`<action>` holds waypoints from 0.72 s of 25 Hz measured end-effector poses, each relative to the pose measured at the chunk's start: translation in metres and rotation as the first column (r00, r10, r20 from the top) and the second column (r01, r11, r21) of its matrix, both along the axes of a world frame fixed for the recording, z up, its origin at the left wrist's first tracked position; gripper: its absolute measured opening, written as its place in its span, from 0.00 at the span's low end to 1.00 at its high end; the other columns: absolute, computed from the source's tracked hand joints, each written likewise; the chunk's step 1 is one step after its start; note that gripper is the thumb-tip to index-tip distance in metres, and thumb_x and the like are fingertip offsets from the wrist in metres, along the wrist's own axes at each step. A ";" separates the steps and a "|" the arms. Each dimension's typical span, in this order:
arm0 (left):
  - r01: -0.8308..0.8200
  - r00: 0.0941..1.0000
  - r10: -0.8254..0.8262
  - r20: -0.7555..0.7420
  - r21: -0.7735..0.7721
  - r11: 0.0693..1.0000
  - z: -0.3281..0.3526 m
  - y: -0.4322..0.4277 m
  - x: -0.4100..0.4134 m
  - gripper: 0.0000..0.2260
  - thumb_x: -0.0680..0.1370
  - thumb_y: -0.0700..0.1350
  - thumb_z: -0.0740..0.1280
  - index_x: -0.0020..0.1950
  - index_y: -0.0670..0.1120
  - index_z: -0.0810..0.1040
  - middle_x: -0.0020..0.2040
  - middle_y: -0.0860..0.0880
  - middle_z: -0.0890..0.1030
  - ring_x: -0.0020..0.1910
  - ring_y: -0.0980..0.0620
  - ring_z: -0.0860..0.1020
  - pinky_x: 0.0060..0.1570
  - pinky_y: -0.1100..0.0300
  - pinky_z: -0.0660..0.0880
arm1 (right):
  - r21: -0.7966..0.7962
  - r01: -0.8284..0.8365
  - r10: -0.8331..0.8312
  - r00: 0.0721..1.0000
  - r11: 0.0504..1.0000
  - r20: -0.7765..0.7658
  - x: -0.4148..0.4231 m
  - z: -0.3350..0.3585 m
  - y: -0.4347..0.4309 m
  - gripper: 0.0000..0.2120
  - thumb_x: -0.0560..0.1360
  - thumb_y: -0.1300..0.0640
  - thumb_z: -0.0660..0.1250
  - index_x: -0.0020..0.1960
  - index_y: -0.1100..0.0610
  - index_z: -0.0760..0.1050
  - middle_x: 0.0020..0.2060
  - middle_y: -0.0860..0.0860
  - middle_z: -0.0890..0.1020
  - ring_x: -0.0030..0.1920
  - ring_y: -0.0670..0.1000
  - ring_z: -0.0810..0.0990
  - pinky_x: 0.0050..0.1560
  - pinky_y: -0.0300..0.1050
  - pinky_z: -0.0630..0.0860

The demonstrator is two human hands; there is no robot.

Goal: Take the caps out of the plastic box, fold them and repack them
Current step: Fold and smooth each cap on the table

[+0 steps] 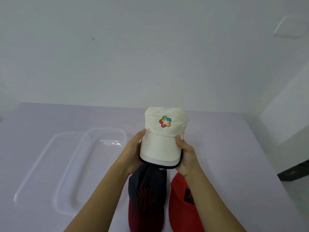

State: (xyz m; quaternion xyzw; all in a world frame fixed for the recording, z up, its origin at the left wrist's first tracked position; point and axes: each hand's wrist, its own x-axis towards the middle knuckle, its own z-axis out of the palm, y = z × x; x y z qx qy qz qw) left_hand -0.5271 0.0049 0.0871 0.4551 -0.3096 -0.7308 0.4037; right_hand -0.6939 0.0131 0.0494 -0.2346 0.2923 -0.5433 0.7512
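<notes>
- The lilac worktop [225, 148] carries everything. It runs back to a plain pale wall.
- The clear plastic box [107, 129] lies to the person's left with nothing in it. A second clear piece [33, 168] lies just beside it, and I take that for the lid.
- Two caps lie flat on the worktop close to the person, side by side. One is a dark cap fading to red [147, 195], the other a red cap [182, 206].
- The white cap [164, 129] with the coloured logo is held up off the worktop. Its crown stands upright and its brim [158, 151] points back at the person.
- The left hand [133, 151] and right hand [185, 154] each take one side of the brim. Each grip is clamped on it, thumbs on top and fingers underneath.
- This looks like the start of the fold. To do it well I'd say:
  - Keep both grips level so the brim doesn't twist.
  - Press the soft back of the crown forward into the front panel, so the logo side stays smooth.
  - Flatten the cap against the worktop before it goes into the box.
</notes>
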 end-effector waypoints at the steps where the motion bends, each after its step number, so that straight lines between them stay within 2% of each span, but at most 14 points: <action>1: 0.043 0.996 -0.043 -0.072 0.002 0.999 -0.004 0.003 0.000 0.16 0.78 0.50 0.59 0.63 0.45 0.75 0.56 0.44 0.83 0.53 0.46 0.82 0.43 0.53 0.80 | 0.005 -0.012 0.012 1.000 1.000 -0.011 0.001 -0.002 -0.007 0.41 0.60 0.47 0.79 0.68 0.58 0.70 0.64 0.59 0.77 0.63 0.61 0.77 0.62 0.59 0.74; 3: 0.005 0.983 -0.006 -0.183 -0.005 1.000 -0.011 -0.003 0.001 0.14 0.77 0.45 0.61 0.61 0.43 0.75 0.54 0.44 0.84 0.51 0.46 0.83 0.41 0.54 0.81 | 0.043 -0.045 0.048 0.996 0.998 -0.076 0.003 -0.007 -0.019 0.39 0.63 0.45 0.76 0.69 0.58 0.69 0.64 0.59 0.77 0.64 0.61 0.75 0.64 0.60 0.71; 5: -0.069 0.980 0.064 -0.190 -0.019 0.997 -0.023 -0.022 0.007 0.15 0.75 0.43 0.63 0.62 0.43 0.75 0.55 0.43 0.83 0.52 0.45 0.83 0.44 0.53 0.81 | 0.121 -0.066 0.090 0.976 0.991 -0.200 0.000 -0.012 -0.031 0.38 0.65 0.45 0.75 0.69 0.58 0.69 0.64 0.57 0.78 0.63 0.58 0.77 0.60 0.56 0.76; 8: -0.074 0.993 0.075 -0.093 0.014 0.997 -0.046 -0.053 0.013 0.18 0.75 0.42 0.66 0.65 0.41 0.73 0.59 0.42 0.81 0.56 0.43 0.81 0.49 0.51 0.80 | 0.245 -0.061 0.148 0.924 0.968 -0.352 -0.011 -0.026 -0.046 0.36 0.65 0.57 0.77 0.69 0.55 0.66 0.62 0.55 0.78 0.59 0.56 0.78 0.47 0.48 0.81; 10: -0.064 0.998 0.065 -0.021 0.072 0.995 -0.061 -0.069 0.012 0.18 0.76 0.42 0.67 0.64 0.39 0.74 0.59 0.41 0.81 0.56 0.43 0.81 0.48 0.52 0.81 | 0.274 -0.051 0.150 0.923 0.960 -0.355 -0.016 -0.036 -0.057 0.33 0.67 0.65 0.74 0.69 0.54 0.65 0.60 0.56 0.78 0.58 0.55 0.79 0.46 0.47 0.81; 12: -0.070 0.997 0.062 0.055 0.139 0.988 -0.078 -0.084 0.010 0.17 0.76 0.41 0.67 0.64 0.38 0.74 0.57 0.42 0.82 0.55 0.43 0.81 0.47 0.51 0.80 | 0.294 0.016 0.105 0.915 0.956 -0.389 -0.016 -0.051 -0.071 0.32 0.69 0.68 0.72 0.69 0.55 0.65 0.60 0.56 0.78 0.57 0.55 0.79 0.45 0.47 0.82; 14: -0.066 0.992 0.043 0.117 0.197 0.978 -0.095 -0.094 0.009 0.17 0.76 0.41 0.67 0.64 0.37 0.73 0.57 0.42 0.81 0.54 0.43 0.80 0.48 0.51 0.79 | 0.305 0.062 0.079 0.900 0.950 -0.429 -0.013 -0.067 -0.082 0.34 0.68 0.70 0.72 0.70 0.55 0.64 0.61 0.56 0.78 0.58 0.56 0.78 0.49 0.50 0.81; 16: -0.072 0.988 0.036 0.149 0.240 0.968 -0.112 -0.101 0.008 0.17 0.76 0.40 0.67 0.63 0.37 0.73 0.56 0.43 0.81 0.54 0.44 0.80 0.48 0.51 0.79 | 0.327 0.074 0.084 0.892 0.942 -0.445 -0.012 -0.088 -0.089 0.36 0.67 0.70 0.72 0.71 0.56 0.63 0.63 0.57 0.76 0.61 0.58 0.77 0.58 0.57 0.77; 18: -0.079 0.983 0.031 0.181 0.267 0.960 -0.123 -0.101 0.005 0.14 0.77 0.39 0.66 0.62 0.36 0.74 0.54 0.44 0.81 0.51 0.45 0.80 0.46 0.52 0.79 | 0.356 0.087 0.102 0.871 0.930 -0.480 -0.012 -0.103 -0.089 0.36 0.68 0.70 0.72 0.71 0.57 0.62 0.64 0.56 0.75 0.62 0.57 0.75 0.63 0.59 0.74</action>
